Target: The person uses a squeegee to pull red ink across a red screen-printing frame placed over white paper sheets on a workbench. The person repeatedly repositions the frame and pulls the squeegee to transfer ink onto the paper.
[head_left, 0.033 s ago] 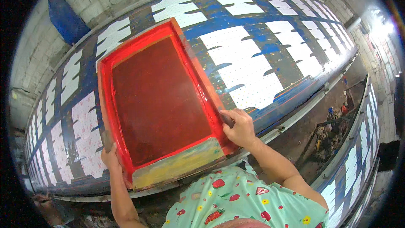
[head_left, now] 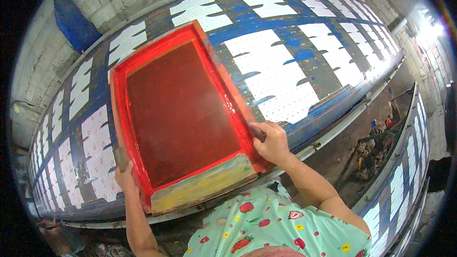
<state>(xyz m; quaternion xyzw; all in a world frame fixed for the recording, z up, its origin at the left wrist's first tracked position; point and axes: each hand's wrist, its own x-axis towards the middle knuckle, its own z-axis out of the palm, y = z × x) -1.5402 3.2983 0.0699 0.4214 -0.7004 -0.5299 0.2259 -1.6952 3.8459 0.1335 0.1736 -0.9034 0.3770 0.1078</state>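
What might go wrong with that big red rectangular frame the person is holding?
The glossy red coating on the red rectangular frame, if wet, might smear the white dotted panel beside it. The bare left hand and bare right hand hold the frame's sides near the person, so its far end might swing.

Wearing a loose mint-green top (head_left: 278,228), creased toward its far edge. Printed all over with red strawberries (head_left: 241,244), a halved strawberry (head_left: 295,215), round red fruits (head_left: 264,222) with green bits, small yellow flowers (head_left: 346,247) and scattered red dots (head_left: 316,233). Showing a curved dusty-pink edge (head_left: 273,253) at the top's near side, mid-width, too little in view to identify. Bare at left hand (head_left: 125,178) and right hand (head_left: 273,143), forearms (head_left: 141,223) likewise.
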